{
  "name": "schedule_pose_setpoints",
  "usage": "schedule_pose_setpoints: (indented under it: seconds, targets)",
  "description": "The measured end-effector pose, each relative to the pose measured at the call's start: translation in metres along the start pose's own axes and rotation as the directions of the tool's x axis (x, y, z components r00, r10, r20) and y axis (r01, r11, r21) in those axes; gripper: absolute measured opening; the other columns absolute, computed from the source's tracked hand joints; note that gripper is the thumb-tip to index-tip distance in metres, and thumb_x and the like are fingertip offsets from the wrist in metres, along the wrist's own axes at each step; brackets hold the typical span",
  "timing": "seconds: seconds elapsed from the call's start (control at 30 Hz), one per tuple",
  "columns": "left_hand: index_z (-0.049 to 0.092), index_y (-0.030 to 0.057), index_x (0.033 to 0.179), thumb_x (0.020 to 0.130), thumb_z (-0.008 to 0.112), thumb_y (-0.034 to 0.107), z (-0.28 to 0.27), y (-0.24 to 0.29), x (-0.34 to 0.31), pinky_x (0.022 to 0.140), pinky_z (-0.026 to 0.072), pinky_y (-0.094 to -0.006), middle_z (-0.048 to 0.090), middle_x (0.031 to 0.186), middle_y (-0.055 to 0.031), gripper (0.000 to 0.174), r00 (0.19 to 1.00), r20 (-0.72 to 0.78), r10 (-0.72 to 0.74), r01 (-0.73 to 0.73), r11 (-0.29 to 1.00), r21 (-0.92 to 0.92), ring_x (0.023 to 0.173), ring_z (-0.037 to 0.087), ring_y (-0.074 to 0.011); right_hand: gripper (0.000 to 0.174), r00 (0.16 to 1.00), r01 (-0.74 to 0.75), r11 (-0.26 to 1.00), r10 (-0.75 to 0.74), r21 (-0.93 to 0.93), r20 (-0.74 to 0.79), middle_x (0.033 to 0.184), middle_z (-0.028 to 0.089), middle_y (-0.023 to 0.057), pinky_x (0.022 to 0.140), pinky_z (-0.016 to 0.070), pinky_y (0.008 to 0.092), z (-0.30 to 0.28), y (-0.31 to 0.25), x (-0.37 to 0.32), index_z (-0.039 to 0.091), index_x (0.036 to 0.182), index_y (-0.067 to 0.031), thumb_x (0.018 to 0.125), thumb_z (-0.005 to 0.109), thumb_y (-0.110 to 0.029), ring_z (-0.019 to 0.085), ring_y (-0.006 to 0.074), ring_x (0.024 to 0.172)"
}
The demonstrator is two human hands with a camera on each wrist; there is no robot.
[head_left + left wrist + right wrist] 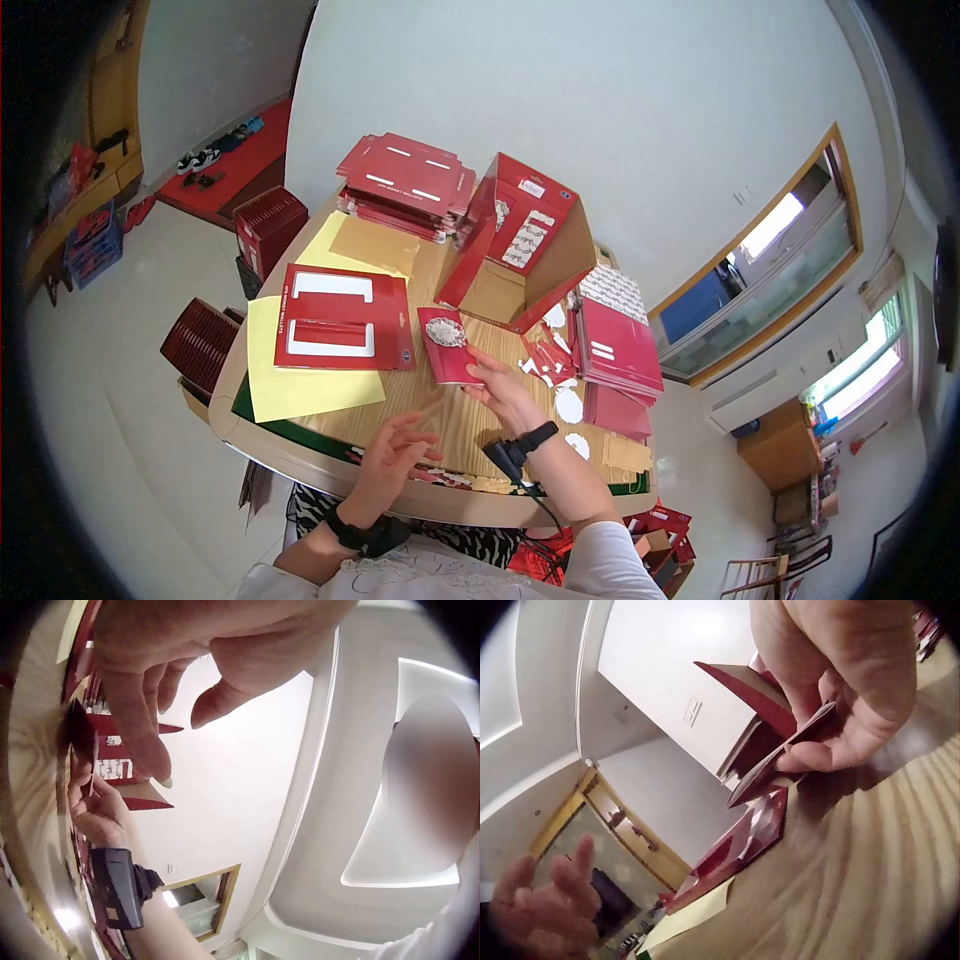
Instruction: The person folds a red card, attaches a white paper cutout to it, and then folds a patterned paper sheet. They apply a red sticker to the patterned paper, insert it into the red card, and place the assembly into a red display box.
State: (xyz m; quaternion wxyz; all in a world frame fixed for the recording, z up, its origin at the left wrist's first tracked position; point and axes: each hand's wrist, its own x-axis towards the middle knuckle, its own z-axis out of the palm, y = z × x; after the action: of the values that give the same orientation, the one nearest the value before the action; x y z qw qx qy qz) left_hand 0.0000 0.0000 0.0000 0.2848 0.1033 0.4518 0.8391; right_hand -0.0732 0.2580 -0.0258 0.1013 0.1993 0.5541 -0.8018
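Observation:
My right hand (505,390) pinches the lower right corner of a small red card (440,368) with a white ornate oval on its face. In the right wrist view the card (784,757) is tilted and seen nearly edge-on between thumb and fingers, close over the wooden tabletop. To its left my left hand (390,460) hovers near the table's front edge, fingers loosely bent and holding nothing. A flat red cardboard sheet (328,311) with two white bracket shapes lies left of the card. Behind the card stands an open red cardboard box (570,225) with brown inner walls.
Yellow paper (270,395) lies under the red sheet. A stack of red cardboard (410,175) sits at the back left, and red folders (620,350) are piled at the right. White oval cutouts (568,405) and red scraps lie between the box and folders.

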Motion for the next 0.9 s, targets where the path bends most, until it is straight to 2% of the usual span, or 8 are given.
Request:
schedule_pose_setpoints:
  seconds: [0.17, 0.27, 0.47, 0.63, 0.67, 0.77, 0.83, 0.9]
  targets:
    - [0.036, 0.0073, 0.126, 0.090, 0.046, 0.006, -0.005, 0.005, -0.001, 0.065, 0.0546, -0.0283, 0.055, 0.107, -0.0137, 0.037, 1.000, 0.004, 0.014, -0.014, 1.000, 0.010, 0.090, 0.060, -0.0205, 0.056, 0.987, 0.090, 0.975, -0.115, -0.205, -0.115, 0.093, 0.063, 0.0065, 0.052, 0.0512, 0.0238, 0.007, 0.018, 0.023, 0.030, 0.137, -0.0090, 0.087, 0.055, -0.010, 0.062, 0.0133, 0.071]
    - [0.039, 0.0062, 0.123, 0.090, 0.047, 0.006, -0.007, 0.000, -0.001, 0.065, 0.0545, -0.0282, 0.056, 0.105, -0.0130, 0.034, 1.000, 0.008, 0.008, -0.008, 1.000, -0.010, 0.089, 0.060, -0.0200, 0.065, 0.992, -0.056, 0.640, -0.054, -0.767, -0.117, 0.073, 0.063, 0.0077, 0.045, 0.0489, 0.0254, 0.029, -0.007, 0.004, 0.021, 0.140, -0.0065, 0.087, 0.056, -0.021, 0.061, 0.0143, 0.058]
    - [0.043, 0.0046, 0.118, 0.089, 0.047, 0.006, -0.005, 0.005, -0.003, 0.064, 0.0551, -0.0291, 0.057, 0.103, -0.0126, 0.029, 1.000, 0.012, 0.003, -0.003, 1.000, -0.006, 0.087, 0.060, -0.0202, 0.062, 0.976, -0.031, 0.444, -0.178, -0.896, -0.122, 0.057, 0.058, 0.0085, 0.043, 0.0456, 0.0249, 0.039, -0.021, -0.013, 0.027, 0.137, -0.0032, 0.088, 0.053, -0.032, 0.058, 0.0154, 0.047]
    - [0.046, 0.0037, 0.114, 0.088, 0.047, 0.005, -0.010, 0.015, -0.008, 0.061, 0.0556, -0.0295, 0.059, 0.097, -0.0121, 0.026, 0.997, -0.076, 0.030, -0.026, 0.998, 0.049, 0.081, 0.062, -0.0198, 0.037, 0.938, 0.046, 0.348, -0.338, -0.936, -0.080, 0.072, 0.063, 0.0112, 0.055, 0.0486, 0.0314, -0.006, -0.076, -0.065, 0.060, 0.109, -0.0055, 0.086, 0.055, -0.034, 0.062, 0.0176, 0.055]
    - [0.047, 0.0041, 0.113, 0.088, 0.048, 0.006, -0.010, 0.013, -0.008, 0.060, 0.0555, -0.0296, 0.059, 0.096, -0.0118, 0.025, 0.995, -0.085, 0.042, -0.037, 0.998, 0.056, 0.079, 0.062, -0.0195, 0.029, 0.902, 0.008, 0.344, -0.409, -0.939, -0.143, 0.071, 0.064, 0.0096, 0.054, 0.0475, 0.0294, -0.023, -0.087, -0.068, 0.059, 0.108, -0.0035, 0.084, 0.059, -0.020, 0.060, 0.0120, 0.058]
    - [0.049, 0.0042, 0.109, 0.087, 0.049, 0.006, -0.008, 0.008, -0.005, 0.058, 0.0553, -0.0297, 0.060, 0.095, -0.0113, 0.022, 0.996, -0.079, 0.038, -0.035, 0.999, 0.032, 0.078, 0.062, -0.0191, 0.038, 0.728, -0.163, 0.141, -0.651, -0.977, -0.215, 0.092, 0.064, 0.0188, 0.075, 0.0492, 0.0371, -0.091, -0.105, -0.073, 0.056, 0.111, -0.0019, 0.077, 0.064, -0.019, 0.063, 0.0297, 0.087]
    - [0.049, 0.0040, 0.108, 0.087, 0.049, 0.006, -0.006, 0.004, -0.003, 0.059, 0.0554, -0.0298, 0.060, 0.095, -0.0110, 0.020, 0.998, -0.056, 0.028, -0.026, 0.999, 0.029, 0.078, 0.062, -0.0190, 0.047, 0.525, -0.132, -0.154, -0.849, -0.979, 0.063, 0.092, 0.064, 0.0182, 0.078, 0.0463, 0.0420, -0.167, -0.090, -0.058, 0.052, 0.115, -0.0064, 0.077, 0.063, -0.033, 0.061, 0.0357, 0.084]
    - [0.049, 0.0040, 0.106, 0.088, 0.049, 0.006, -0.003, 0.001, -0.001, 0.059, 0.0554, -0.0300, 0.059, 0.095, -0.0107, 0.019, 1.000, -0.023, 0.019, -0.018, 0.998, 0.056, 0.078, 0.061, -0.0188, 0.052, 0.618, -0.284, -0.084, -0.778, -0.955, -0.116, 0.092, 0.064, 0.0181, 0.080, 0.0456, 0.0430, -0.163, -0.087, -0.066, 0.049, 0.117, -0.0072, 0.077, 0.062, -0.038, 0.061, 0.0362, 0.084]
